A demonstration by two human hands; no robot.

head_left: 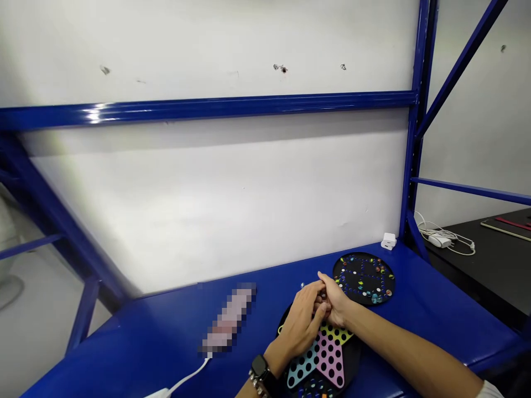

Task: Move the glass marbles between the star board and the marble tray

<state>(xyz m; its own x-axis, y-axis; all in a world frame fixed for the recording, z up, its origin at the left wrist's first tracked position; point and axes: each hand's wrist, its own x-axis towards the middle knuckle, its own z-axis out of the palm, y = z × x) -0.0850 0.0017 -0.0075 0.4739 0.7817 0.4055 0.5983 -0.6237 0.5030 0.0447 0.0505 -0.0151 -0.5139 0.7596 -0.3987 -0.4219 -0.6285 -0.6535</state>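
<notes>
No readable text, labels, brands, numbers or signs are showing. Pixelation is covering corded item (229, 320); watch (259, 365) is displaying dark face.

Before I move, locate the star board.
In the head view, the star board lies low, right of centre, partly hidden by the left hand, nearer the camera than the marble tray.

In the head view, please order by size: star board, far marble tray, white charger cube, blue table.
Blue table
Star board and far marble tray: unsure, left hand covering part of board
White charger cube

Head view, facing wall (232, 204), tabletop (145, 337) below
</notes>
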